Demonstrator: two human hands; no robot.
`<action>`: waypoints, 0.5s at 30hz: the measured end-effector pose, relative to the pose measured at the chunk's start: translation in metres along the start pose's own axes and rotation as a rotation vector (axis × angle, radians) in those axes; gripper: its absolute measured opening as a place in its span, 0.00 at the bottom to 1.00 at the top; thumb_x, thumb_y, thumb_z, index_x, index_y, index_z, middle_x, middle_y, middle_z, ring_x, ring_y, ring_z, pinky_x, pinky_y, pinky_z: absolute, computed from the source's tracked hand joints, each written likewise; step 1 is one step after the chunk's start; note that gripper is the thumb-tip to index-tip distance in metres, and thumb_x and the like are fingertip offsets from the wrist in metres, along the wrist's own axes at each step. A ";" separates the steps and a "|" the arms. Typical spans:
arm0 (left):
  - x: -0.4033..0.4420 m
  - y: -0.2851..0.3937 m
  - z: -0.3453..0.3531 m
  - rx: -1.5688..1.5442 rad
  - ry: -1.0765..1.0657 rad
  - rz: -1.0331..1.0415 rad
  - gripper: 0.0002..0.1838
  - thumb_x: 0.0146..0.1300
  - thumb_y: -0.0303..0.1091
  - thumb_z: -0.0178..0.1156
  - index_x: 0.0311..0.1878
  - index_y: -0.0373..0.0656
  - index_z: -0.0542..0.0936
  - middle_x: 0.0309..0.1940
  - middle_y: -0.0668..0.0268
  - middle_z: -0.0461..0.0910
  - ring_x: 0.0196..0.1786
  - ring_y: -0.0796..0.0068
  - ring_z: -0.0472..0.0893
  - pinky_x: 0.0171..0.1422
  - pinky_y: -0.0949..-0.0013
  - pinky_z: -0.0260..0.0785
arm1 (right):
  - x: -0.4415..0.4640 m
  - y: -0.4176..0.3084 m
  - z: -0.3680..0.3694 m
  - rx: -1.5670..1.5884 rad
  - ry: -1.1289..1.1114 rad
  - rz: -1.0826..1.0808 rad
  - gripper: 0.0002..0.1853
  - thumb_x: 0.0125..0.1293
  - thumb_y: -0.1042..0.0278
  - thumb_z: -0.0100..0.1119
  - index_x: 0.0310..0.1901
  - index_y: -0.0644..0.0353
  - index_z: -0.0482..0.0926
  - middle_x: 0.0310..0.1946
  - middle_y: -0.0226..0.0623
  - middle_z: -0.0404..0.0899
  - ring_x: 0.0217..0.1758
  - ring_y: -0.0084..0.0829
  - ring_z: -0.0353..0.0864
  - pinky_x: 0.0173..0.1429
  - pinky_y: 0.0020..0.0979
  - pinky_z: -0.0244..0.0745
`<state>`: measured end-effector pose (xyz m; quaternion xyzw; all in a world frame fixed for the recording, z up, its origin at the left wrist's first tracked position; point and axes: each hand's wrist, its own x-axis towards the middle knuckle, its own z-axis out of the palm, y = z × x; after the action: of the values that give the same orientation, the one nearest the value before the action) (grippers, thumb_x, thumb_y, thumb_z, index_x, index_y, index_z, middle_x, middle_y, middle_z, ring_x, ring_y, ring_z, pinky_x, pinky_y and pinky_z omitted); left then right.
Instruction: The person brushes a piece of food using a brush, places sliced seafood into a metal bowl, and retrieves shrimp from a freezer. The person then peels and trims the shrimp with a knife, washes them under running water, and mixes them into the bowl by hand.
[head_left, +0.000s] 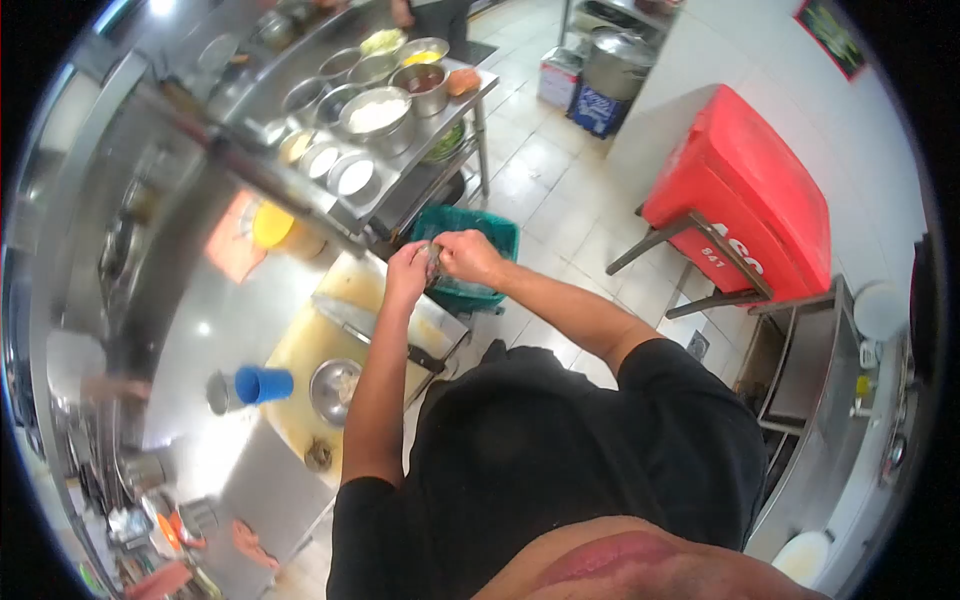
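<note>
Both of my hands meet above a green bin (508,240) beside the counter's corner. My left hand (407,272) and my right hand (470,256) are closed on a small greyish-brown item (432,262) between them, too small to identify. Left of them, a knife (372,336) with a black handle lies on the yellowish cutting board (300,345). A metal bowl (334,392) with pale pieces inside stands lower on the board. Near it sits a small brownish item (318,456).
A metal table (410,155) holds several bowls of food at the upper left. Blue cup (264,384) and yellow container (274,226) stand on the counter. A red cooler box (745,190) on a stand is at the right. Another person's hand (402,12) shows at the top.
</note>
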<state>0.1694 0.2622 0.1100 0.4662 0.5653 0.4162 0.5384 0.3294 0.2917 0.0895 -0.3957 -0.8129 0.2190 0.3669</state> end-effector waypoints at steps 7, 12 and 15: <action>0.009 -0.005 0.018 -0.115 -0.029 0.060 0.12 0.68 0.26 0.51 0.50 0.32 0.78 0.26 0.70 0.76 0.25 0.84 0.72 0.28 0.76 0.65 | -0.025 -0.023 -0.038 0.179 0.063 -0.005 0.17 0.59 0.71 0.55 0.50 0.64 0.77 0.37 0.51 0.82 0.37 0.48 0.83 0.43 0.41 0.78; 0.014 -0.015 0.025 -0.136 -0.189 0.078 0.13 0.68 0.24 0.50 0.52 0.30 0.77 0.33 0.66 0.80 0.30 0.81 0.75 0.35 0.76 0.68 | -0.045 -0.006 -0.036 0.159 0.167 0.091 0.18 0.53 0.78 0.48 0.47 0.65 0.79 0.35 0.51 0.82 0.37 0.47 0.84 0.43 0.39 0.78; 0.011 -0.002 0.035 -0.174 -0.211 0.071 0.13 0.68 0.24 0.50 0.52 0.31 0.77 0.34 0.66 0.80 0.30 0.82 0.74 0.35 0.76 0.68 | -0.050 0.006 -0.042 0.485 0.168 0.379 0.19 0.57 0.76 0.50 0.51 0.65 0.77 0.35 0.50 0.82 0.38 0.44 0.84 0.43 0.37 0.77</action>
<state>0.2041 0.2709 0.1030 0.4788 0.4504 0.4310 0.6182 0.3856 0.2580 0.0907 -0.4577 -0.6158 0.4375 0.4689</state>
